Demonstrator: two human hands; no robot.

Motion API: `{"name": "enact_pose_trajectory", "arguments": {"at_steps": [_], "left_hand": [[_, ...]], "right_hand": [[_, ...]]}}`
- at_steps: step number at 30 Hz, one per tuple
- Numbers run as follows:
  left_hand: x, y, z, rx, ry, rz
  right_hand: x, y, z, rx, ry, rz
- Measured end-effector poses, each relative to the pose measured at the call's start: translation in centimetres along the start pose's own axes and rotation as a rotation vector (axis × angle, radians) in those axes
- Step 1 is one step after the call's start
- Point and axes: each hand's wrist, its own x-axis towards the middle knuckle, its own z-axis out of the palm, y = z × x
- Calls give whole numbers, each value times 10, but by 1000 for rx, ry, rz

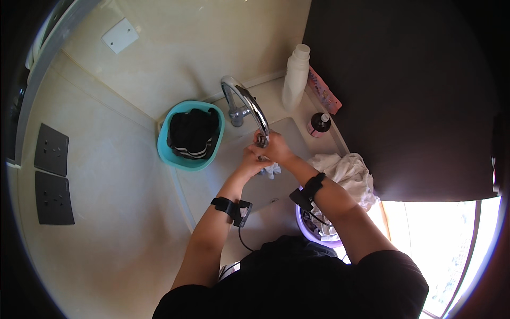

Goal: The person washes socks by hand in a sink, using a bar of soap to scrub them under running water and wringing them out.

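Note:
Both hands are close together over a pale sink basin [227, 167], beneath the curved spout of a chrome faucet [249, 101]. My left hand [252, 162] and my right hand [277, 147] are closed around a small bunched cloth [272, 170]. Its light, whitish-blue folds hang out below the fingers, while a greyish bit shows above them near the spout. The fingers hide most of the cloth. Whether water is running cannot be made out.
Left of the faucet, a turquoise plastic basin [162, 148] holds black clothing [191, 131]. A white bottle [295, 79], a dark bottle with a white cap [319, 125] and a pink pouch [324, 91] stand at right. White fabric [346, 175] fills a purple tub [305, 229] beside me.

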Motion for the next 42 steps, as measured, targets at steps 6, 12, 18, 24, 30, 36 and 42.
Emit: {"name": "enact_pose_trajectory", "arguments": {"at_steps": [6, 12, 18, 24, 30, 36, 42], "left_hand": [[-9, 34, -11, -907, 108, -859], [6, -5, 10, -646, -1, -95], [4, -10, 2, -1114, 301, -352], [-7, 17, 5, -1038, 193, -575], [-26, 15, -2, -928, 67, -646], [-15, -5, -23, -938, -252, -696], [-5, 5, -7, -1003, -175, -680]], "right_hand": [[-13, -11, 0, -337, 109, -422], [-34, -42, 18, -251, -84, -658], [-23, -4, 24, 425, 410, 128], [9, 51, 27, 701, 609, 339], [-9, 12, 23, 903, 170, 517], [-8, -1, 6, 1142, -177, 623], [-3, 5, 0, 562, 83, 507]]}}
